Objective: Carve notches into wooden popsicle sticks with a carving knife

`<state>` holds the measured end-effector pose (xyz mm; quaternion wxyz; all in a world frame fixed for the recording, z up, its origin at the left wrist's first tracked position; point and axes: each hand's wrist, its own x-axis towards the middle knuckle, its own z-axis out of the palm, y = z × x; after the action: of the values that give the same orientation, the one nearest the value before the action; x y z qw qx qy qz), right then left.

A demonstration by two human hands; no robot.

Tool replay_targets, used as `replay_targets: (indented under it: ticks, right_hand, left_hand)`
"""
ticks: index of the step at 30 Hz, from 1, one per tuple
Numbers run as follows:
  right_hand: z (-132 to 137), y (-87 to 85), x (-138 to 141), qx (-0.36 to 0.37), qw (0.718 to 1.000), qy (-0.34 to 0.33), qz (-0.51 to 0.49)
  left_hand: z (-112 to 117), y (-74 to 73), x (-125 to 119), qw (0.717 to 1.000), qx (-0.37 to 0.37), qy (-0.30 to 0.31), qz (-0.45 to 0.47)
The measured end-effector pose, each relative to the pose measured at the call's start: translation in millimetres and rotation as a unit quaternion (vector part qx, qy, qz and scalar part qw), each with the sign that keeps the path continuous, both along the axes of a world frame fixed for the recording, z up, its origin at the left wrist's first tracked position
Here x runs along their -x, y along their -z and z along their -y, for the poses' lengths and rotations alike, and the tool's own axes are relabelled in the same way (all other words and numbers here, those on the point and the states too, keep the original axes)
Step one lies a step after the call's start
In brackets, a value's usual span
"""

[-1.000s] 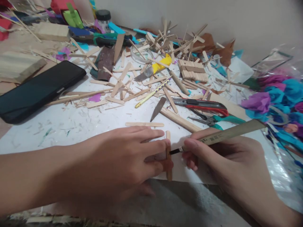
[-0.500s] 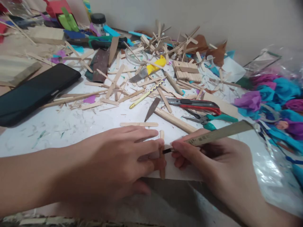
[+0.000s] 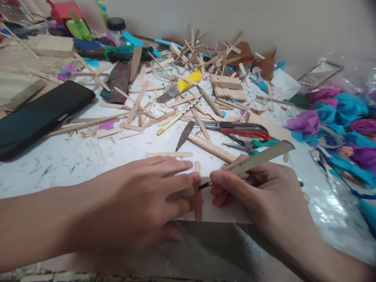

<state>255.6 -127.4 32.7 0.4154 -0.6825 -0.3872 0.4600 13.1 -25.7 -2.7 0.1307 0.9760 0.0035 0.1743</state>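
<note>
My left hand (image 3: 138,196) lies over the near edge of the white work surface, its fingers stretched forward. Its fingertips press a wooden craft stick (image 3: 197,169) against the surface, covering part of the stick. From the right, my right hand (image 3: 258,196) grips a slim carving tool (image 3: 261,156) with a flat, tan, printed body. The tool's narrow dark tip touches the stick's middle, where a small dark mark shows. Another craft stick (image 3: 169,154) lies crosswise just beyond my left fingers. A small pointed blade (image 3: 185,135) rests farther back.
Behind the hands lie a red box cutter (image 3: 235,127), green-handled pliers (image 3: 248,147), a patterned pencil (image 3: 179,117) and a yellow-handled cutter (image 3: 188,80). A black phone (image 3: 44,117) is at left. Loose sticks pile up at the back; crepe paper flowers (image 3: 337,113) fill the right.
The carving tool's rear end has swung slightly toward the left, while its tip stays at the stick's middle. My left hand keeps pressing the stick. The whole view has shifted a little.
</note>
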Motion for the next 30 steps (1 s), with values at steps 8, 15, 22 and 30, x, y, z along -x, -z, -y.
replay_targets:
  ticks: [8,15,22,30]
  right_hand:
    - [0,3.3,-3,-0.009,0.999,-0.001,0.036]
    - [1,2.1,-5,-0.021,0.999,0.000,0.048]
    - [9,-1.4,-6,-0.022,0.994,-0.027,0.106]
    - [11,7.3,-12,-0.067,0.995,-0.047,0.054]
  left_hand:
    - [0,1.6,0,1.000,-0.010,-0.004,0.009]
    - [0,4.9,1,1.000,-0.017,0.000,0.011]
    - [3,-0.3,0,1.000,-0.024,-0.014,0.006]
    - [0,2.2,0,1.000,-0.018,0.001,0.008]
